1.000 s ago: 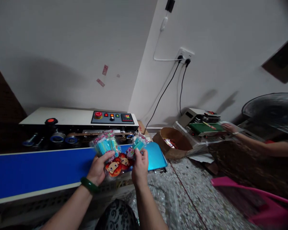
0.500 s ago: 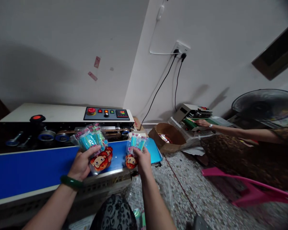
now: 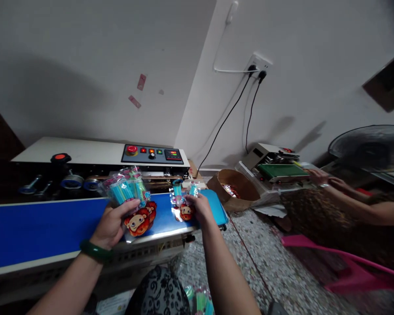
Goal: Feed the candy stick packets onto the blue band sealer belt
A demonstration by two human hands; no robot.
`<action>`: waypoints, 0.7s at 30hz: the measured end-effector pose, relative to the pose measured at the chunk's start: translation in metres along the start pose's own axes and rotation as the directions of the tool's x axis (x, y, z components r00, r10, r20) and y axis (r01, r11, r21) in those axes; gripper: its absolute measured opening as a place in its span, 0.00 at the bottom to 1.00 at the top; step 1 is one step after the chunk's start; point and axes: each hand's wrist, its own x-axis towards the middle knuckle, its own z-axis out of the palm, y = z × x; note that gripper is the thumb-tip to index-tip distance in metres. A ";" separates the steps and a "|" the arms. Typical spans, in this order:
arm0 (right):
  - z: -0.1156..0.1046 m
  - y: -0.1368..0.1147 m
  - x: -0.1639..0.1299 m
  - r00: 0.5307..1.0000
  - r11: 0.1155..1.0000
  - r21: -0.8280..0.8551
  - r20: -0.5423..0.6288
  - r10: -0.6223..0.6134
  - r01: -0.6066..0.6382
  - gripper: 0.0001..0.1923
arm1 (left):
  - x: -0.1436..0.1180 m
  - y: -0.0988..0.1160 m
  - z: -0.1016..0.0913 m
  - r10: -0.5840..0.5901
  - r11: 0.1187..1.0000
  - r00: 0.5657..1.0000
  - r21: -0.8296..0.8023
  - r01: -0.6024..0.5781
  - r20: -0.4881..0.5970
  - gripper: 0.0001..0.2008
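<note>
Head view: right hand [image 3: 200, 208] has pushed its single packet [image 3: 183, 205] further onto the blue belt [image 3: 52, 227].
Left hand [image 3: 113, 223] still clamps the packet bundle [image 3: 129, 201], frame centre-left.

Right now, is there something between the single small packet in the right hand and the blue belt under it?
Nothing visible. The right hand presses the small clear packet with a cartoon face low over the blue conveyor belt; the belt there looks bare. The left hand holds its bunch of clear packets of turquoise sticks off to the side.
</note>
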 end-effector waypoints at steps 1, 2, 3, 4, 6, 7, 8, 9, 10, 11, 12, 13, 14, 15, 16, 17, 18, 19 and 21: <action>0.001 -0.001 0.001 1.000 1.000 0.009 0.015 0.007 -0.007 0.07 | 0.001 0.000 -0.001 0.005 1.000 1.000 0.000 -0.005 -0.007 0.11; 0.001 -0.002 0.001 0.999 1.000 0.017 0.028 0.015 -0.016 0.07 | 0.001 0.001 -0.002 0.007 1.000 1.000 0.001 -0.007 -0.013 0.11; 0.002 -0.003 0.001 0.999 0.999 0.022 0.042 0.028 -0.029 0.06 | 0.002 0.001 -0.002 0.009 1.000 1.000 0.002 -0.009 -0.019 0.11; 0.002 -0.004 0.002 0.997 0.999 0.022 0.058 0.043 -0.044 0.06 | 0.002 0.002 -0.003 0.011 1.000 1.000 0.001 -0.011 -0.023 0.11; 0.005 -0.008 0.002 0.993 0.997 0.007 0.092 0.076 -0.077 0.06 | 0.001 0.003 -0.003 0.010 1.000 1.000 -0.008 -0.010 -0.013 0.10; 0.007 -0.009 0.003 0.990 0.996 -0.005 0.109 0.091 -0.091 0.06 | 0.001 0.003 -0.003 0.004 1.000 1.000 -0.008 -0.004 -0.001 0.10; 0.009 -0.011 0.004 0.987 0.994 -0.019 0.125 0.105 -0.104 0.06 | 0.000 0.004 -0.002 -0.002 1.000 1.000 -0.006 0.002 0.010 0.10; 0.011 -0.012 0.005 0.984 0.993 -0.033 0.138 0.116 -0.113 0.07 | -0.001 0.004 -0.002 -0.008 1.000 1.000 -0.002 0.008 0.019 0.10; 0.013 -0.012 0.006 0.981 0.992 -0.047 0.149 0.125 -0.119 0.07 | -0.001 0.005 -0.001 -0.014 1.000 1.000 0.004 0.014 0.027 0.10; 0.015 -0.012 0.007 0.978 0.990 -0.063 0.158 0.135 -0.126 0.07 | -0.002 0.005 0.000 -0.017 1.000 0.999 0.008 0.017 0.031 0.10; 0.017 -0.012 0.008 0.976 0.988 -0.079 0.165 0.141 -0.129 0.07 | -0.002 0.004 0.000 -0.017 1.000 0.999 0.007 0.017 0.034 0.09; 0.018 -0.012 0.008 0.976 0.987 -0.093 0.167 0.142 -0.128 0.07 | -0.002 0.004 0.001 -0.016 1.000 0.999 0.004 0.016 0.036 0.10; 0.021 -0.011 0.008 0.977 0.987 -0.107 0.162 0.138 -0.122 0.08 | -0.002 0.003 0.002 -0.017 1.000 0.999 0.002 0.017 0.039 0.10; 0.023 -0.012 0.005 0.981 0.987 -0.118 0.149 0.127 -0.110 0.08 | -0.002 0.003 0.003 -0.017 1.000 0.999 0.001 0.017 0.038 0.10; 0.026 -0.012 0.002 0.986 0.988 -0.123 0.127 0.109 -0.094 0.09 | -0.002 0.002 0.004 -0.010 1.000 0.999 0.001 0.010 0.034 0.10; 0.030 -0.013 -0.004 0.992 0.991 -0.124 0.101 0.071 -0.059 0.10 | -0.002 0.001 0.005 0.000 1.000 0.999 0.001 0.000 0.033 0.10; 0.035 -0.015 -0.012 0.996 0.992 -0.125 0.090 0.012 0.000 0.12 | -0.002 0.000 0.006 0.008 1.000 0.999 0.006 -0.008 0.040 0.10; 0.041 -0.016 -0.022 0.992 0.989 -0.128 0.108 -0.067 0.081 0.13 | -0.001 -0.001 0.007 0.012 1.000 0.999 0.014 -0.013 0.053 0.09; 0.053 -0.020 -0.046 0.942 0.949 -0.146 0.231 -0.242 0.280 0.15 | -0.001 -0.005 0.010 0.019 0.999 0.996 0.036 -0.022 0.083 0.09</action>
